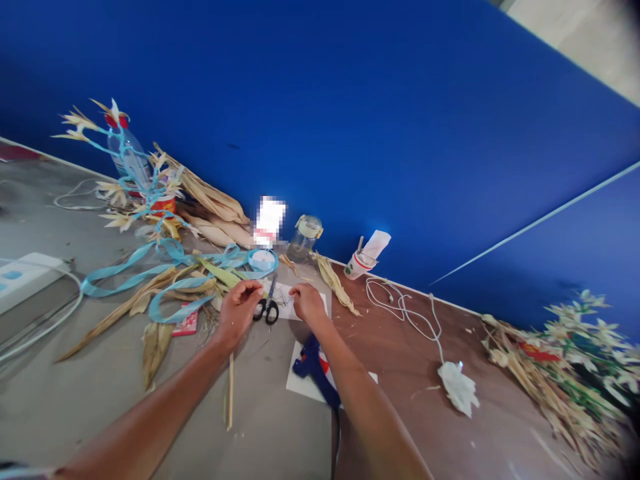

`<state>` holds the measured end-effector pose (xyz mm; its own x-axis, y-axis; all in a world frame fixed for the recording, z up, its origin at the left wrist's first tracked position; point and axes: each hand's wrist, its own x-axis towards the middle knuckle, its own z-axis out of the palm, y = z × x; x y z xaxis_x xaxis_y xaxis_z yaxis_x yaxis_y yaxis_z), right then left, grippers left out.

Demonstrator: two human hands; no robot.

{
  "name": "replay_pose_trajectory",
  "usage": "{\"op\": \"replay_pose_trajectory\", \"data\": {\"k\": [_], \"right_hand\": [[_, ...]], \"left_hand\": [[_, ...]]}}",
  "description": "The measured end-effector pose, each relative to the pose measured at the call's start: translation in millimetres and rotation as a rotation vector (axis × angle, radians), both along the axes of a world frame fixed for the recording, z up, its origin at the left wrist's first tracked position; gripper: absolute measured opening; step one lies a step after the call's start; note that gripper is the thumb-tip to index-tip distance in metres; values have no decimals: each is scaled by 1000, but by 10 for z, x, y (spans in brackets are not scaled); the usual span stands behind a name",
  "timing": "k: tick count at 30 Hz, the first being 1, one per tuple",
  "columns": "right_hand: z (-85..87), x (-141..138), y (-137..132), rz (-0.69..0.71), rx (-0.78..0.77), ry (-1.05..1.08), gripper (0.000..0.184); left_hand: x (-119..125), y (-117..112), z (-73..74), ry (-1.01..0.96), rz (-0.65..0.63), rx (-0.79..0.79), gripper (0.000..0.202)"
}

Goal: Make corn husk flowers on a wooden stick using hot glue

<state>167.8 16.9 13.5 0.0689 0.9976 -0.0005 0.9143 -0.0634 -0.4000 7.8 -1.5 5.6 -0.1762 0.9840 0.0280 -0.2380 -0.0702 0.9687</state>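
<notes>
My left hand (239,308) is closed in a pinch just left of the black-handled scissors (271,311). What its fingertips hold, if anything, is too small to make out. Over a white sheet of paper (293,308), my right hand (307,303) has its fingers curled together, and I cannot see what is in them. A gap separates the two hands. Beneath my right forearm lies a dark blue glue gun (315,370), partly hidden, on another white sheet (296,385). A thin pale strip (231,397) extends below my left wrist.
Light blue ribbon (117,283) and dry corn husks (210,193) spread across the left. Behind stand a clear jar (304,240) and a paper cup (356,265) against the blue partition (320,120). A white cable (410,313) and a flower bunch (575,353) lie right.
</notes>
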Motion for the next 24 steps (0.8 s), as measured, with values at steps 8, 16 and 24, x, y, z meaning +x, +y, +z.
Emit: {"op": "replay_pose_trajectory", "data": {"k": [8, 16, 24], "right_hand": [[-75, -134, 40, 27, -109, -150, 17], [-77, -258, 136, 6, -201, -160, 15], [16, -75, 15, -3, -114, 25, 16]], "left_hand": [[-8, 0, -17, 13, -4, 8, 18], [-2, 5, 2, -21, -11, -24, 19], [2, -6, -14, -24, -36, -4, 17]]}}
